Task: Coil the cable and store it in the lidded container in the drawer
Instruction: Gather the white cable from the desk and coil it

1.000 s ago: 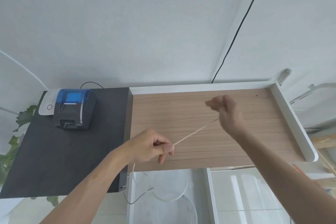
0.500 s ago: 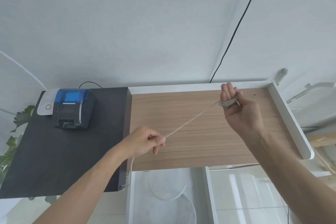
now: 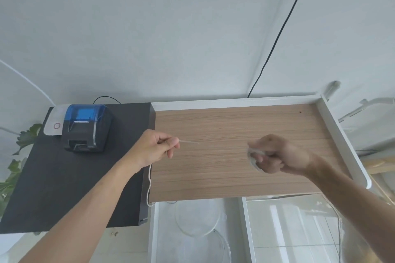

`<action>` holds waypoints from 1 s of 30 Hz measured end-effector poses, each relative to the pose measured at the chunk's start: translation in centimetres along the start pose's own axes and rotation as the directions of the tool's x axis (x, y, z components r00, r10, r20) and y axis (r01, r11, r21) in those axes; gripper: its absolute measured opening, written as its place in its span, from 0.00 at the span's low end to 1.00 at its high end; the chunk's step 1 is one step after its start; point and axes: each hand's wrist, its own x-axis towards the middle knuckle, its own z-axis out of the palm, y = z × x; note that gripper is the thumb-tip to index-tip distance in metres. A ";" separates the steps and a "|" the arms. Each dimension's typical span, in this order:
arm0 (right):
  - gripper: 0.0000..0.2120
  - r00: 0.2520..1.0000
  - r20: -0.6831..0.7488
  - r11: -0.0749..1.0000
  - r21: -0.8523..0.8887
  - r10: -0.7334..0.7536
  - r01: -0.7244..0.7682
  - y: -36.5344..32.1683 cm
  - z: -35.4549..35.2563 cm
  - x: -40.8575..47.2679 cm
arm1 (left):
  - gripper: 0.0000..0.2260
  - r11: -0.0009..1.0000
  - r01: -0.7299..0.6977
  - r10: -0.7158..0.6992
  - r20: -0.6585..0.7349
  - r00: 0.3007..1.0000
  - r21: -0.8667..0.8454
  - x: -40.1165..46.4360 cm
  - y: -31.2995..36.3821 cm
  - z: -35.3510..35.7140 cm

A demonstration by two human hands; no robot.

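A thin pale cable runs from my left hand down past the desk's front edge toward the open white drawer. My left hand pinches it over the desk's left part. My right hand is closed, with several turns of the cable wound round its fingers, blurred by motion. The stretch between the two hands is faint. A clear round container sits in the drawer, and another clear round rim lies nearer me; which is the lid I cannot tell.
A wooden desk top with a raised white rim lies under both hands. On the dark surface to the left stands a blue and black receipt printer. A black wire runs down the wall. Plant leaves show at far left.
My right hand swung down and left from the desk's back edge, turning over with the wound cable. My left hand rose slightly, still pinching the cable.
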 end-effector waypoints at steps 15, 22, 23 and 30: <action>0.15 0.915 -0.206 0.472 -0.881 -0.346 -0.020 2.5 1.2 4.8 | 0.12 0.995 -0.023 0.064 0.426 0.903 -0.101 -2.9 2.9 1.6; 0.20 0.977 0.132 0.863 0.498 -0.170 0.083 0.1 -0.9 -0.1 | 0.12 0.972 0.049 -0.029 0.086 0.996 -0.231 -0.5 -1.2 -0.2; 0.18 0.961 0.075 0.676 0.725 -0.265 0.130 0.2 -0.9 -0.1 | 0.12 0.976 0.062 -0.040 0.113 0.993 -0.207 -0.6 -1.7 0.3; 0.14 0.583 -0.778 0.821 0.162 -0.235 0.547 2.4 -1.5 5.4 | 0.11 0.996 0.082 -0.050 0.542 0.839 -0.034 -4.3 -0.9 4.3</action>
